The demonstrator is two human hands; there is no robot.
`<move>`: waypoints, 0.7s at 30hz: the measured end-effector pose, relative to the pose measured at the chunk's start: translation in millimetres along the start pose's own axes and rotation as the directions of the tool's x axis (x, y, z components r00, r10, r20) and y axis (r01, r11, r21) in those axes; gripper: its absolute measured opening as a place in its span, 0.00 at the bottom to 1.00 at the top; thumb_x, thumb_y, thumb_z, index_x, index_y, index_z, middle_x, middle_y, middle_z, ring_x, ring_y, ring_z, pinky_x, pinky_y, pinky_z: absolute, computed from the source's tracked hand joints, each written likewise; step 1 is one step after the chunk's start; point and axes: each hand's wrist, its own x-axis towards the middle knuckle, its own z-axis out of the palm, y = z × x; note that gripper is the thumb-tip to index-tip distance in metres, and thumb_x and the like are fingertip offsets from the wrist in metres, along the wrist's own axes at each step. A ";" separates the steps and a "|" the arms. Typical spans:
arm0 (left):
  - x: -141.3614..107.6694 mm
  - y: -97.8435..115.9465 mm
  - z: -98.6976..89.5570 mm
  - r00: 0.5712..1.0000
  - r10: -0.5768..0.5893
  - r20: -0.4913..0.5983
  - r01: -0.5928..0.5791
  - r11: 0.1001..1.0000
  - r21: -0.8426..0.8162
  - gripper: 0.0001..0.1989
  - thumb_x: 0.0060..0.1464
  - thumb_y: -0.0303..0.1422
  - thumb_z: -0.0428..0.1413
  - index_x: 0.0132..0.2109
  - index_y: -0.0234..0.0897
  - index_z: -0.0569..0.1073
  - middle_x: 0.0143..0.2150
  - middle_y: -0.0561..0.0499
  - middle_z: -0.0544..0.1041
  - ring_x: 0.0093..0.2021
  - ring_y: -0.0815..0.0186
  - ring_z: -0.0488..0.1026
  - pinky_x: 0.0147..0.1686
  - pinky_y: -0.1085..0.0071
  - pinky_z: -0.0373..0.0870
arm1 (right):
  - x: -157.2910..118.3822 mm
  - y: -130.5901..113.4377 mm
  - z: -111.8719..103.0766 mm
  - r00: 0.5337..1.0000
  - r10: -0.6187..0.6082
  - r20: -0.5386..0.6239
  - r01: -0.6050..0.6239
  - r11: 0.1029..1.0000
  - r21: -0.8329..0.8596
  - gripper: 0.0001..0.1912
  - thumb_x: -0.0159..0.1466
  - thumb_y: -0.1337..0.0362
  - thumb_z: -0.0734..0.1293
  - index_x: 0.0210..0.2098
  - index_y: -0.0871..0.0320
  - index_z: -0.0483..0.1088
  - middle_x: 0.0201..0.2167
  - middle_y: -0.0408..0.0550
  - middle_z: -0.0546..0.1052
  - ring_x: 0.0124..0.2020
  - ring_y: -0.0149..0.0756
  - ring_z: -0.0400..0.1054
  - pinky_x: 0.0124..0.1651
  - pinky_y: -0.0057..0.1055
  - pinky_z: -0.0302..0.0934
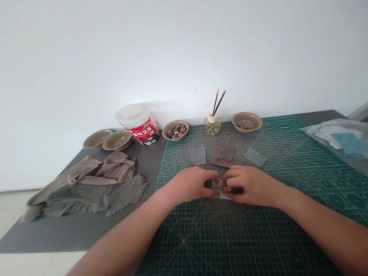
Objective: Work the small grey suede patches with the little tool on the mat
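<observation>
A small pale grey-white sheet (pixel 220 190) lies on the green cutting mat between my hands. My left hand (pixel 197 185) holds its left side, with thumb and index finger curled at the edges. Over its right part, my right hand (pixel 244 184) has its fingers bent and pressed together; what they pinch is hidden. Just beyond my hands are a grey sandpaper piece (pixel 197 155), a brown sandpaper piece marked 320 (pixel 222 156) and a tilted blue-grey sandpaper piece (pixel 255 156).
Along the wall stand a bowl of small stones (pixel 175 130), a reed diffuser (pixel 212 124) and a bowl with a few pieces (pixel 247 122). Leftward are a plastic jar (pixel 140 126), two bowls (pixel 117 141) and crumpled cloths (pixel 94 184). A plastic bag (pixel 345 140) lies right.
</observation>
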 end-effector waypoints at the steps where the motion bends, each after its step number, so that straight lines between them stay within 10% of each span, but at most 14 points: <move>1: 0.1 -0.2 0.3 1.000 0.004 -0.004 -0.004 1.000 0.002 0.18 0.53 0.50 0.62 0.48 0.50 0.76 0.36 0.55 0.81 0.35 0.61 0.76 0.28 0.70 0.55 | 0.2 -0.7 0.6 1.000 0.001 0.000 -0.001 1.000 0.001 0.03 0.61 0.69 0.71 0.31 0.55 0.75 0.39 0.44 0.78 0.41 0.36 0.70 0.47 0.35 0.60; 21: -0.4 -0.7 2.3 0.999 0.011 -0.032 -0.011 1.000 -0.017 0.17 0.52 0.48 0.64 0.46 0.49 0.76 0.34 0.56 0.80 0.33 0.62 0.75 0.27 0.70 0.52 | 0.3 -4.0 5.7 0.999 0.012 -0.033 -0.013 0.999 -0.041 0.05 0.59 0.70 0.72 0.29 0.55 0.74 0.36 0.42 0.79 0.38 0.35 0.69 0.44 0.34 0.60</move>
